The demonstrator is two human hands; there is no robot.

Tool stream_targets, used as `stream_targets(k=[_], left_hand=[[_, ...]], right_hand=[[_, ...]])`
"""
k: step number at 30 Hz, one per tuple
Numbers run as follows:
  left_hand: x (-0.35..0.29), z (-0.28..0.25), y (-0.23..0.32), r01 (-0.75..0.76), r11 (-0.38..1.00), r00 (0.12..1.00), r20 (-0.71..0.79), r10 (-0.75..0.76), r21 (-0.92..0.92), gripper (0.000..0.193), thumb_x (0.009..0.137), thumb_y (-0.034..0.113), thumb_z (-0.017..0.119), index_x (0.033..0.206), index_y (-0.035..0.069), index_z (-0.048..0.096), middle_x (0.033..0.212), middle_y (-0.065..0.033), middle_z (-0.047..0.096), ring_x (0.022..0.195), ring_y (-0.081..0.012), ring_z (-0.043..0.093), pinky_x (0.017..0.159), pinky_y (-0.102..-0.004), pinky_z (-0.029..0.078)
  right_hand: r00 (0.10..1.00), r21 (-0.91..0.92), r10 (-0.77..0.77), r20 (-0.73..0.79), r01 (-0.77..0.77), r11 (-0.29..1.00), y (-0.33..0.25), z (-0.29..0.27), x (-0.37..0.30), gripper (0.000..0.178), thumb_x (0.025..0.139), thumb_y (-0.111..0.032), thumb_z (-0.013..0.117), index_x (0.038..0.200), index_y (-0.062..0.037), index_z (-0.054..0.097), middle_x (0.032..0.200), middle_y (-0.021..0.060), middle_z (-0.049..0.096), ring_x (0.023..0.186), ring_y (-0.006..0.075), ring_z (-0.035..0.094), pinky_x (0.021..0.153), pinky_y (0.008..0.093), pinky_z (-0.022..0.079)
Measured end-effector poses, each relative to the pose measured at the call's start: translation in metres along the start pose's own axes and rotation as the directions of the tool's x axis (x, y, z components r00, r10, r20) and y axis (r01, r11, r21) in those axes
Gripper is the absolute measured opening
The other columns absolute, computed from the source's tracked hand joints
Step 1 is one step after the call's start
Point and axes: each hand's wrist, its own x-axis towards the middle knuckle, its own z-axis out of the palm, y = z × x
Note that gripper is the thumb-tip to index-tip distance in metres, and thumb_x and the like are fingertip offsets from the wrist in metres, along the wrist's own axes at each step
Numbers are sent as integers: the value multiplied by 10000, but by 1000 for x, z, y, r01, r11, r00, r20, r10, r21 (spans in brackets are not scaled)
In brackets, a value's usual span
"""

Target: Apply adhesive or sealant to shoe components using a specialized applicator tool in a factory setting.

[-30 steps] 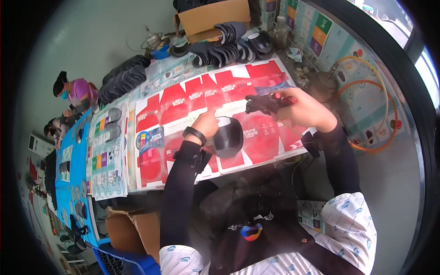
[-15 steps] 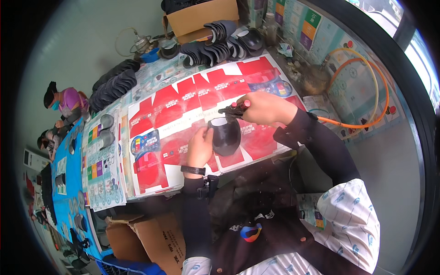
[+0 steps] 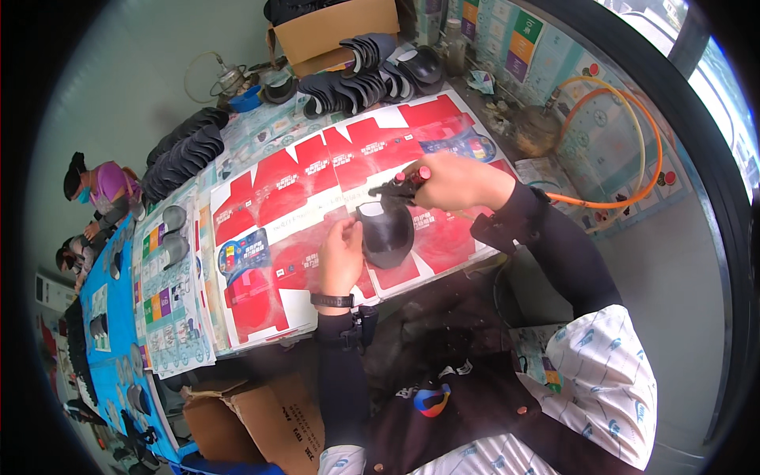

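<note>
A glossy black curved shell piece (image 3: pixel 388 240) with a white patch at its far end lies near the table's front edge. My left hand (image 3: pixel 342 255), a dark band at its wrist, is at the piece's left side with fingers and thumb pinched by the edge. My right hand (image 3: pixel 463 182) is closed around a dark spray gun (image 3: pixel 393 188) with red knobs. Its nozzle points left, just above the far end of the piece. An orange hose (image 3: pixel 582 203) trails right from beneath my right wrist.
Red and white printed card sheets (image 3: pixel 317 170) cover the table. Stacked dark curved pieces (image 3: pixel 340 93) stand at the back, before a cardboard box (image 3: pixel 336 36). Another row (image 3: pixel 182 154) is at the left. Beyond a blue table (image 3: pixel 111 317), people (image 3: pixel 103 190) sit at far left. Another box (image 3: pixel 273 423) stands below.
The view has shifted slightly, moving the background leftward. My left fingers have moved a little at the piece's edge. The spray gun stays over its far end.
</note>
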Motion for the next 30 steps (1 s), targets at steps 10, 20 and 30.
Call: stream_targets(k=[10, 20, 30], left_hand=[[-3, 1, 23, 15, 997, 999, -35, -17, -71, 348, 1014, 291, 637, 1188, -10, 655, 1021, -177, 741, 883, -274, 731, 781, -394, 558], [-4, -3, 29, 29, 978, 999, -18, -34, -208, 266, 1014, 232, 640, 1132, -6, 655, 969, -143, 730, 824, -234, 711, 751, -362, 555], [-4, -3, 15, -2, 991, 999, -41, -3, -136, 235, 1007, 207, 644, 1124, 4, 662, 994, -129, 731, 867, -220, 708, 779, -349, 550]], right_hand=[[988, 23, 134, 70, -136, 990, -7, -14, -21, 224, 835, -188, 597, 870, 9, 698, 756, 257, 654, 777, 442, 653, 716, 491, 509], [994, -30, 75, 80, -73, 997, 0, -6, -27, 217, 791, -144, 597, 904, 18, 688, 771, 254, 647, 724, 430, 616, 697, 471, 500], [1000, 19, 9, 29, -10, 1000, -7, 3, -23, 195, 767, -126, 615, 878, 26, 667, 757, 244, 644, 714, 399, 616, 685, 470, 489]])
